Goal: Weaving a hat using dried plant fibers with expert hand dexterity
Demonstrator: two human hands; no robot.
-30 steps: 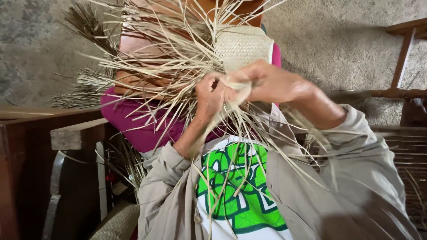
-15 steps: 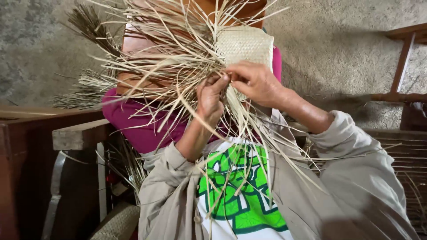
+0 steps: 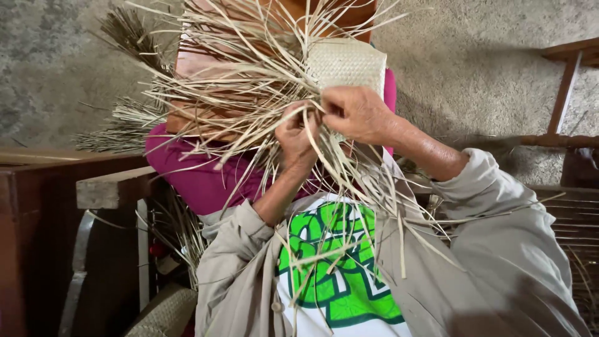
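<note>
Weaving, my left hand (image 3: 298, 134) closed on loose strips (image 3: 249, 106), my right hand (image 3: 355, 112) pinching one strip at the woven mat (image 3: 346, 62), mat above my lap, grey floor (image 3: 486, 62) beyond.

Rough grey concrete floor (image 3: 493, 68); dark wooden bench (image 3: 37, 206) left; wooden chair frame (image 3: 564, 93) right

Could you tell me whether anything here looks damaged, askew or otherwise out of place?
Nothing stands out. The loose straw strips fan out untidily, but they run from the edge of the woven mat piece, whose finished part looks even. The left hand and right hand both pinch strips at that edge.
</note>
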